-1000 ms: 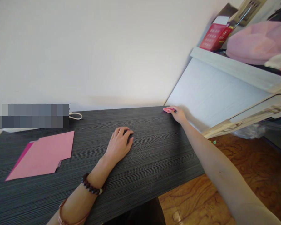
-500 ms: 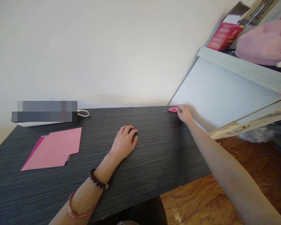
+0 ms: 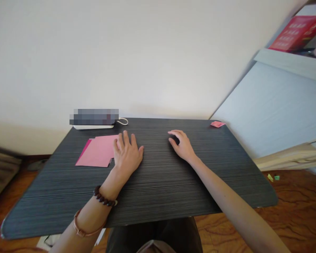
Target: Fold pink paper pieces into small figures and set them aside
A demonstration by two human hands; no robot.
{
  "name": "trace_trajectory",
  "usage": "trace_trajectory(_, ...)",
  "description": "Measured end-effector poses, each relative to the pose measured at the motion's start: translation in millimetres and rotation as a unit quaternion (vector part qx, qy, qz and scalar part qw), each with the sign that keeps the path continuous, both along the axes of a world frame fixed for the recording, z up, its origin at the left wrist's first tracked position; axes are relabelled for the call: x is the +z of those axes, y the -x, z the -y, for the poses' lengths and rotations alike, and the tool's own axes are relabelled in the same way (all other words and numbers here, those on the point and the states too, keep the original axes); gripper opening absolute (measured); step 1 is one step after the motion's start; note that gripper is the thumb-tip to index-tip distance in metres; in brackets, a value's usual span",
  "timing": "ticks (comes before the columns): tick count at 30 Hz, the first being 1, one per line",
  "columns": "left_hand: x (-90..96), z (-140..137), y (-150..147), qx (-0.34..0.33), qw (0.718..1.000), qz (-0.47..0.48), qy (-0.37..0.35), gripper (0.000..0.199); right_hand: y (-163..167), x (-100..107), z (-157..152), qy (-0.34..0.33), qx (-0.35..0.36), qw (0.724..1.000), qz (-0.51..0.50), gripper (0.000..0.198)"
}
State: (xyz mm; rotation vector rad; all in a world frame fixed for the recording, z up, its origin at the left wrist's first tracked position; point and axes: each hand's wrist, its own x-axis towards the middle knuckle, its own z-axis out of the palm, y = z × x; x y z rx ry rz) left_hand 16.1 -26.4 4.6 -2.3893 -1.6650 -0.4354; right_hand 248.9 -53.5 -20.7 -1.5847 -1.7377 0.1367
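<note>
The left hand (image 3: 127, 154), spread and grasping nothing, overlaps the pink paper (image 3: 96, 153) near the desk's (image 3: 158, 189) left edge, perhaps to steady it. The right hand (image 3: 183, 146) curls loosely, empty; a pink packet (image 3: 217, 124) lies by the far right corner, seemingly set aside.

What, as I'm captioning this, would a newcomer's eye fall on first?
Probably the pink paper on the left of the dark desk, with the spread left hand overlapping its right side in view. The loosely curled right hand, mid-desk, and the small pink piece at the far right corner likely come next, then the red box at upper right.
</note>
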Motion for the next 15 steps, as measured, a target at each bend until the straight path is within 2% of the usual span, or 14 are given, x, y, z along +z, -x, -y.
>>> trace_trajectory(5,-3.7,-3,42,0.097,0.994,-0.039,0.021,0.057,52,0,-3,0.006,0.036,0.999,0.012,0.030)
trace_trajectory(9,4.2,-8,50,0.082,0.994,-0.042,0.057,0.039,64,1,-4,0.014,0.059,0.997,0.040,0.032)
trace_trajectory(15,18.9,-16,49,0.069,0.993,-0.055,0.074,0.034,62,1,-3,0.016,0.054,0.997,0.046,0.032)
